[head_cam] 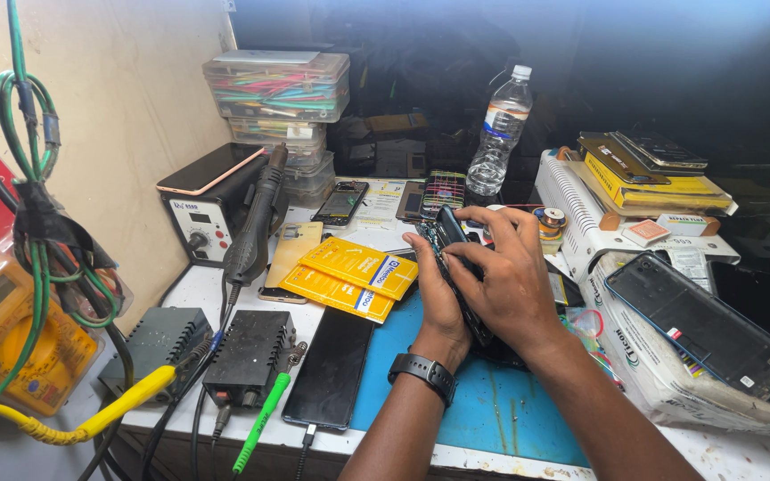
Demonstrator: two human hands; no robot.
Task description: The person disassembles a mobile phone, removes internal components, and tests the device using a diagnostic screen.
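Head view, hands: the left hand [438, 289] and the right hand [503, 276] both close around an opened phone [446, 233], held tilted on edge above the blue mat [492, 405].
Head view, grip: the left fingers wrap its near side from below; the right fingers [470, 254] pinch narrowly along its upper edge and inner parts.
Head view, place: the phone sits over the bench's middle, just right of the yellow packets [349, 278] and behind a dark phone lying flat [330, 367].
Handling: it looks light, thin and stiff, but fragile with its inside bared; holding it by the frame edges seems safest, away from the exposed boards.
Around: a hot-air station [211, 214] stands to the left, a water bottle [501, 134] behind, and a phone back frame [701, 325] to the right.
Hidden: the phone's lower half is covered by the hands; what the right fingertips touch cannot be made out.
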